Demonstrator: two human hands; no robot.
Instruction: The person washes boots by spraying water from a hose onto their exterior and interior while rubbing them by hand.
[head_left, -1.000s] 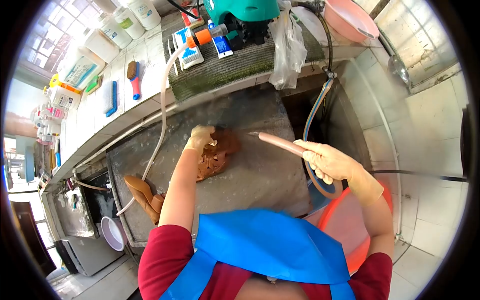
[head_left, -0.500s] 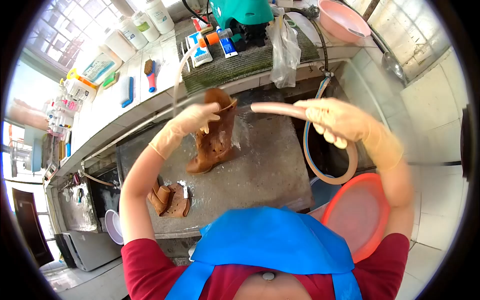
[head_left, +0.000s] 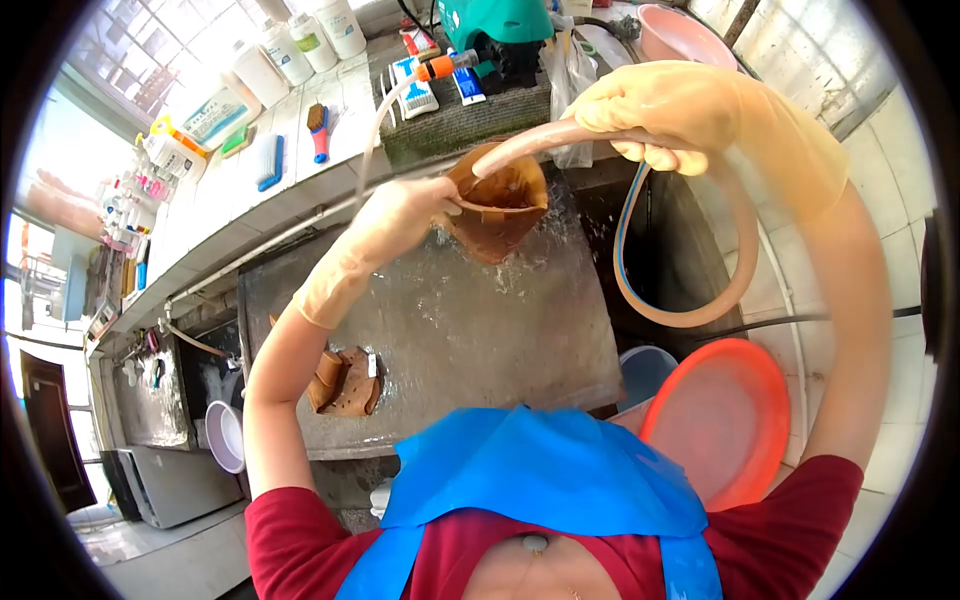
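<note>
A brown leather boot (head_left: 492, 232) is tipped so that its wide shaft opening faces me over the grey slab. My left hand (head_left: 405, 215), in a pale rubber glove, pinches the rim of the shaft at its left side. In my gloved right hand (head_left: 665, 115) is a pinkish hose (head_left: 540, 143), its end pointing into the boot's opening. Water shows inside the shaft and splashes below it. The boot's foot is hidden from view. A second brown boot (head_left: 347, 382) lies folded on the slab near my left forearm.
The wet stone slab (head_left: 480, 340) spans the middle. An orange-red basin (head_left: 715, 425) and a blue bucket (head_left: 647, 375) stand at the right. Brushes (head_left: 270, 163), bottles and tubes line the tiled ledge, beside a green machine (head_left: 495, 22).
The boot has gone from standing upright to tilted with its opening toward me. My right hand has risen and brought the hose end left, into the opening.
</note>
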